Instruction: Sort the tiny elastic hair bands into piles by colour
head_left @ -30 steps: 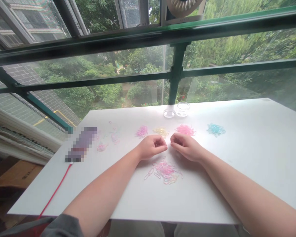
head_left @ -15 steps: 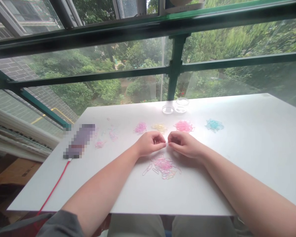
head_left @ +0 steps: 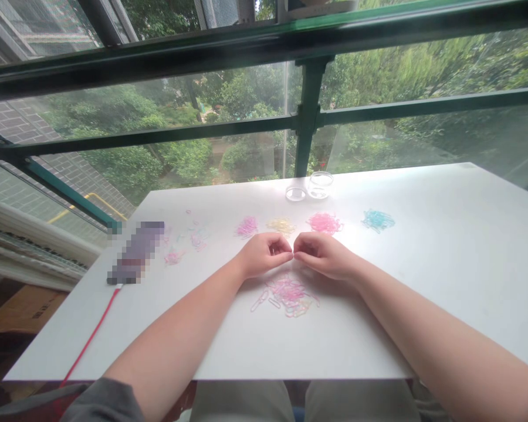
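Note:
My left hand [head_left: 266, 255] and my right hand [head_left: 323, 253] meet fingertip to fingertip above the table. Both are closed in a pinch; whatever they hold, if anything, is too small to make out. Just below them lies a mixed heap of pink, purple and pale yellow paper clips [head_left: 288, 294], with a few loose ones at its left edge. Beyond my hands is a row of sorted piles: purple clips [head_left: 247, 226], yellow clips [head_left: 280, 225], pink clips [head_left: 324, 223] and teal clips [head_left: 378, 219].
The white table [head_left: 440, 275] stands against a green-framed window. At its far edge are a clear round jar [head_left: 320, 186] and a clear lid [head_left: 295, 194]. Small scattered clips [head_left: 173, 257] lie at left, beside a blurred-out device [head_left: 136, 252] with a red cable [head_left: 92, 334].
My hands have drawn together, so the small gap between their fingertips has closed. The whole view has shifted slightly; the piles lie as before.

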Demonstrator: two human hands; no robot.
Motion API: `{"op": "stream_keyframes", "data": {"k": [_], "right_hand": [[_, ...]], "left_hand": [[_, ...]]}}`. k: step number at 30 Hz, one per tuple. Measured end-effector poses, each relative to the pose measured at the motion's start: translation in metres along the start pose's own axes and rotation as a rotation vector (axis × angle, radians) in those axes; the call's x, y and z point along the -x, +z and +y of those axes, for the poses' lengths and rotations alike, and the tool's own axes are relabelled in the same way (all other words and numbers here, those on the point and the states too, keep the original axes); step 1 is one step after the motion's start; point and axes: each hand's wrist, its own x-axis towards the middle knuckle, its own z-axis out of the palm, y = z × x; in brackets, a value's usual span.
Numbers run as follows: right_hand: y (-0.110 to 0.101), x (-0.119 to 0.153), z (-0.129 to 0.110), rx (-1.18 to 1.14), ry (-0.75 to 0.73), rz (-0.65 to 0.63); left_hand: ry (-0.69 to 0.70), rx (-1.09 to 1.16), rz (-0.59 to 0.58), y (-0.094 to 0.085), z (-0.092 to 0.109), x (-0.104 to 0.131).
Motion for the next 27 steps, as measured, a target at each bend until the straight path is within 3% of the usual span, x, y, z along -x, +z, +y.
{"op": "stream_keyframes", "data": {"k": [23, 27], "right_hand": [[-0.019, -0.004, 0.018, -0.096, 0.024, 0.07], [-0.024, -0.005, 0.023, -0.087, 0.026, 0.185]], "left_hand": [[-0.045, 0.119, -0.094, -0.005, -0.001, -0.001], [-0.042, 0.145, -0.115, -0.005, -0.003, -0.001]]}}
